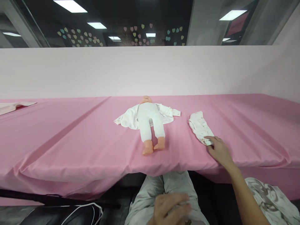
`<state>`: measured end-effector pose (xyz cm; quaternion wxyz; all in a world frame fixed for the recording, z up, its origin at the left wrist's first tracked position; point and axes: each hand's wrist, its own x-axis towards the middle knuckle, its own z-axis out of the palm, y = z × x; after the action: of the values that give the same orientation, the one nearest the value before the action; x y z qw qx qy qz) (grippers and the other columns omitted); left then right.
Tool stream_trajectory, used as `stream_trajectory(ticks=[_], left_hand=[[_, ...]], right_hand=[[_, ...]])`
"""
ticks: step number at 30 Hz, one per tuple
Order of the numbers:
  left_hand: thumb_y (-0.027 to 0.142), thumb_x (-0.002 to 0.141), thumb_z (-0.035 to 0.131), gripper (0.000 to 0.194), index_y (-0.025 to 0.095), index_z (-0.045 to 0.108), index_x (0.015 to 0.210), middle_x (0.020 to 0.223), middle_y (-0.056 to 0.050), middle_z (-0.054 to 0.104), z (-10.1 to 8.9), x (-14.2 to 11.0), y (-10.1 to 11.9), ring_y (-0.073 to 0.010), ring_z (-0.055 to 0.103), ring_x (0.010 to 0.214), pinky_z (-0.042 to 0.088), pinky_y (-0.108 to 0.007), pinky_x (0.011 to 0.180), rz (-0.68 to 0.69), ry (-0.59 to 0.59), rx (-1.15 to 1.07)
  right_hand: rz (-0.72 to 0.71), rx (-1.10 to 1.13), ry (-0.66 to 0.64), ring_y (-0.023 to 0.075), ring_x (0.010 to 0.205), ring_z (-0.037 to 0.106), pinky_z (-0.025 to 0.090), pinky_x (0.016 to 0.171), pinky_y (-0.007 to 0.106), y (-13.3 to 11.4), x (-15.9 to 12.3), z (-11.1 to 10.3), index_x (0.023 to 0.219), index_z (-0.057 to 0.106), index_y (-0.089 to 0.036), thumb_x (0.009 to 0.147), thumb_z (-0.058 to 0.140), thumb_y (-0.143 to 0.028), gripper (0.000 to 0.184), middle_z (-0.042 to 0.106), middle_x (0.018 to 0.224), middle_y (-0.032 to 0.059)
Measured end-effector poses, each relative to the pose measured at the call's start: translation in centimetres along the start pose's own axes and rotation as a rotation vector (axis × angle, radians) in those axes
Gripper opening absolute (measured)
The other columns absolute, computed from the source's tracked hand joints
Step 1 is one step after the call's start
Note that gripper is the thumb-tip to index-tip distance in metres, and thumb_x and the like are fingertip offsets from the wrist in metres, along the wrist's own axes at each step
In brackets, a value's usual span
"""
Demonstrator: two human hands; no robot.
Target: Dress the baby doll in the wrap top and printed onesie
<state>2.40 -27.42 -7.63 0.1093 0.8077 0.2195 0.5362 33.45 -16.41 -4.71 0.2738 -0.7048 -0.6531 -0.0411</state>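
A baby doll lies on its back on the pink table, feet toward me, in a white bodysuit with an open white jacket spread under it. To its right lies a small folded printed garment. My right hand reaches onto the table and pinches the near end of that garment. My left hand rests low on my lap on grey trousers, fingers curled, nothing visible in it.
A pale pink wall runs along the table's far side. Another pale cloth lies at the far left of the table. A patterned cloth lies near my right elbow. A black bar runs below the table's front edge.
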Motion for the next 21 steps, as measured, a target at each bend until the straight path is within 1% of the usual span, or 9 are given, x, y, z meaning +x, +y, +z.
stream_trajectory(ticks=[1,4,6,7,9,11,14,18,21], left_hand=[[0.011,0.077,0.046,0.041,0.026,0.053,0.114,0.098,-0.006,0.069,-0.5,1.3,-0.6,-0.0173,0.067,0.076,0.056,-0.028,0.061,0.069,0.044,0.02],[0.01,0.079,0.046,0.037,0.024,0.054,0.112,0.098,-0.007,0.067,-2.5,7.2,-2.6,-0.0184,0.064,0.089,0.054,-0.029,0.074,-0.044,-0.019,-0.029],[0.016,0.084,0.047,0.031,0.024,0.053,0.113,0.106,-0.008,0.063,-3.7,11.8,-3.8,-0.0203,0.06,0.1,0.051,-0.034,0.084,-0.204,-0.044,-0.066],[0.021,0.084,0.05,0.034,0.024,0.049,0.119,0.114,-0.009,0.059,-4.1,14.1,-4.4,-0.021,0.057,0.105,0.05,-0.035,0.086,-0.271,-0.056,-0.12],[0.03,0.082,0.056,0.051,0.025,0.039,0.129,0.132,-0.01,0.046,-4.3,18.4,-5.3,-0.0228,0.05,0.115,0.048,-0.036,0.09,-0.332,-0.132,-0.278],[0.037,0.08,0.059,0.053,0.023,0.039,0.127,0.125,-0.01,0.051,-4.3,21.9,-6.2,-0.0237,0.051,0.112,0.047,-0.036,0.089,-0.318,-0.142,-0.372],[0.036,0.081,0.056,0.044,0.018,0.044,0.12,0.117,-0.009,0.055,-5.0,26.1,-7.2,-0.0231,0.052,0.109,0.044,-0.037,0.091,-0.26,-0.053,-0.377],[0.026,0.078,0.053,0.03,0.015,0.053,0.105,0.104,-0.007,0.06,-7.2,30.9,-8.7,-0.0212,0.054,0.1,0.043,-0.037,0.088,-0.26,-0.011,-0.181],[0.018,0.075,0.05,0.021,0.012,0.058,0.093,0.09,-0.006,0.06,-8.9,33.9,-10.0,-0.0207,0.055,0.093,0.044,-0.037,0.084,-0.284,0.004,0.021]], right_hand=[[0.029,0.073,0.016,0.0262,0.097,0.057,0.046,0.085,0.042,-1.0,0.5,-0.4,0.106,0.061,-0.017,0.075,0.043,-0.022,0.036,0.063,0.104,0.0116],[0.069,0.432,0.071,0.024,0.091,0.061,0.049,0.079,0.039,-6.1,2.4,-2.7,0.104,0.062,-0.021,0.074,0.057,-0.036,0.034,0.065,0.102,0.0073],[0.004,0.659,0.104,0.0227,0.088,0.062,0.051,0.073,0.036,-10.4,3.5,-4.7,0.103,0.062,-0.022,0.069,0.065,-0.039,0.038,0.065,0.1,0.0065],[-0.031,0.754,0.088,0.0221,0.086,0.062,0.052,0.071,0.035,-12.6,4.1,-5.7,0.103,0.062,-0.022,0.068,0.067,-0.04,0.04,0.065,0.098,0.0065],[-0.154,0.939,0.026,0.0208,0.09,0.062,0.052,0.075,0.034,-16.5,5.4,-7.4,0.101,0.062,-0.022,0.068,0.069,-0.039,0.039,0.065,0.099,0.0065],[-0.251,1.089,0.007,0.0193,0.094,0.06,0.051,0.081,0.033,-19.3,7.1,-8.7,0.097,0.063,-0.02,0.071,0.067,-0.038,0.032,0.064,0.101,0.0061],[-0.272,1.204,-0.047,0.0181,0.09,0.061,0.051,0.079,0.035,-21.6,10.6,-10.0,0.097,0.063,-0.018,0.077,0.062,-0.038,0.029,0.064,0.097,0.0061],[-0.36,1.17,-0.133,0.0178,0.086,0.062,0.052,0.074,0.038,-22.5,15.7,-11.1,0.097,0.063,-0.014,0.077,0.064,-0.033,0.028,0.063,0.088,0.0045],[-0.442,1.071,-0.061,0.0177,0.086,0.061,0.051,0.073,0.038,-22.6,19.1,-11.7,0.094,0.063,-0.01,0.076,0.064,-0.026,0.025,0.061,0.085,0.0023]])
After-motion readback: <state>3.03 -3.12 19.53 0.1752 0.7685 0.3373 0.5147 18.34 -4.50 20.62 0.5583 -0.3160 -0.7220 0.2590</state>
